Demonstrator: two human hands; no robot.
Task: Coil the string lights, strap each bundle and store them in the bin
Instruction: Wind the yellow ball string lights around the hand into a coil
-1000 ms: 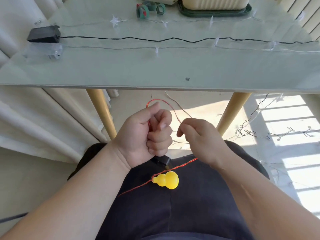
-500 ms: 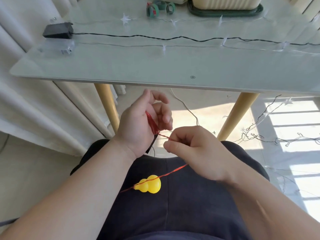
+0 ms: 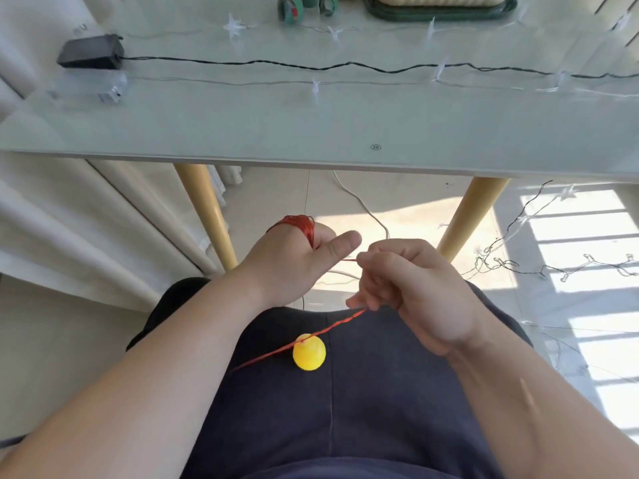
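A pale glass tabletop [image 3: 242, 126] stands on yellow wooden legs, one left [image 3: 207, 216], one right [image 3: 466, 216]. White curtains [image 3: 69, 219] hang at left. Sunlight falls across the tiled floor [image 3: 432, 202].

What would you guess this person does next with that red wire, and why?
Probably the right hand carries the red wire over the left hand for another loop: a red coil already wraps that hand, and loose wire with a yellow bulb lies on the lap.
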